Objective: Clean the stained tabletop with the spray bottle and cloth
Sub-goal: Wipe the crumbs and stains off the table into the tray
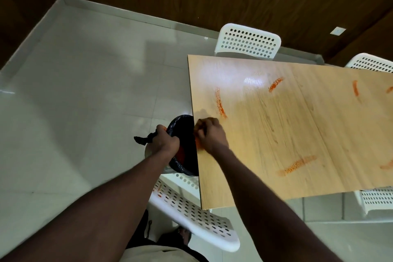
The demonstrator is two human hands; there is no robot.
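The light wooden tabletop (297, 125) carries several orange-red smears, among them one near its left edge (220, 103) and one toward the front (297, 165). My left hand (165, 141) grips the rim of a bin lined with a black bag (182, 125), held against the table's left edge. My right hand (210, 135) rests curled on the tabletop at that edge, beside an orange patch; whether it holds anything is unclear. Orange matter lies inside the bin. No spray bottle or cloth is in view.
White perforated chairs stand around the table: one at the far side (247, 40), one at far right (371, 62), one below me (191, 212), one at the right front (376, 198). Pale tiled floor (85, 102) spreads to the left; a dark wood wall stands behind.
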